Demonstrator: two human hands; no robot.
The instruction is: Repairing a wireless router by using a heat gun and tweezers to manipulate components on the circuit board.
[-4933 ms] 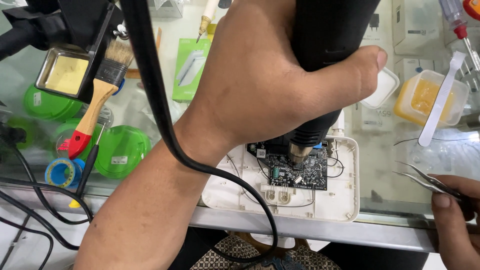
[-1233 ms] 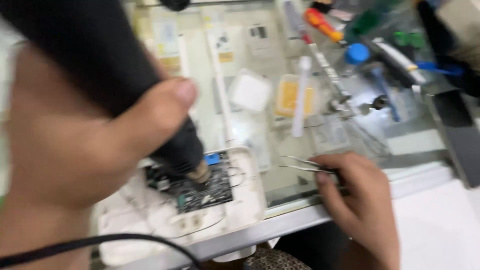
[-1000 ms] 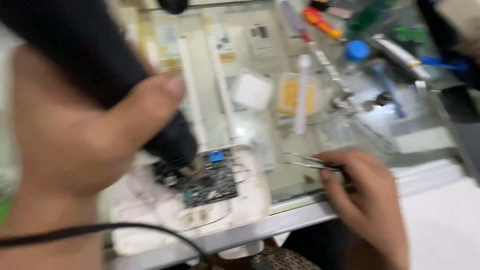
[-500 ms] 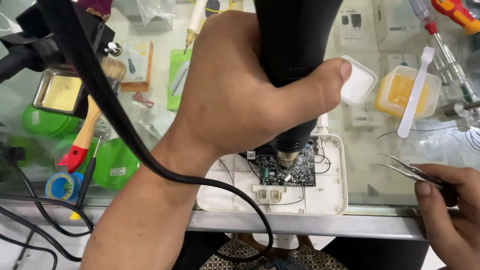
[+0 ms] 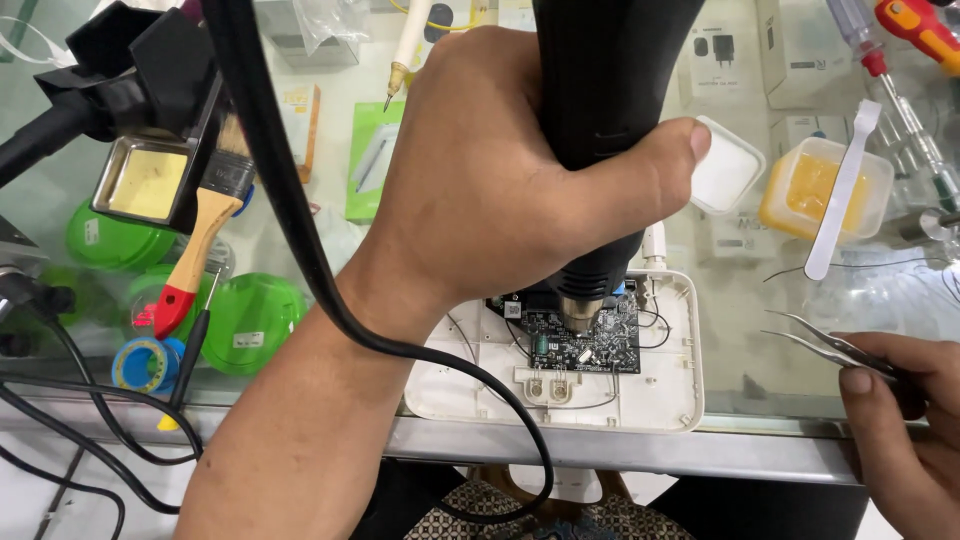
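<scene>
Board (image 5: 590, 342) sits open in its white case (image 5: 660, 400), under the heat gun (image 5: 600, 120) your left hand (image 5: 500, 190) grips. Your right hand (image 5: 905, 430) pinches tweezers (image 5: 825, 345), waiting nearby; nothing lifted off yet.

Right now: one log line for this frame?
left hand: grips hot-air gun, nozzle over circuit board | right hand: holds tweezers, off board | board in white casing

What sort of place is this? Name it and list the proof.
Likely an electronics repair bench: a hot-air tool aimed at a circuit board, tweezers in the right hand, screwdrivers on the glass.
</scene>
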